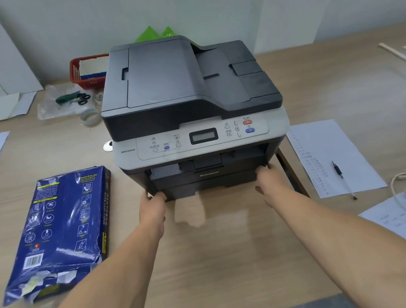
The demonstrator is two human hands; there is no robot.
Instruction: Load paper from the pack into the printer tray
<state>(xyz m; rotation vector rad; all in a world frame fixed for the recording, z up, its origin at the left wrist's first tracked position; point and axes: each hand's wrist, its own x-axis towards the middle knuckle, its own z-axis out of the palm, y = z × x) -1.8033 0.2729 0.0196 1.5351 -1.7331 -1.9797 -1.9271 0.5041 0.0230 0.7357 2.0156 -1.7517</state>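
left hand [152, 206], right hand [270, 185] gripping printer tray [209, 185] corners

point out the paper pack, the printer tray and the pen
paper pack [64, 225], head view, middle of the blue wrapper's top face
printer tray [209, 186], head view, front panel of the bottom drawer
pen [342, 178], head view, middle of its barrel, lying on the printed sheet
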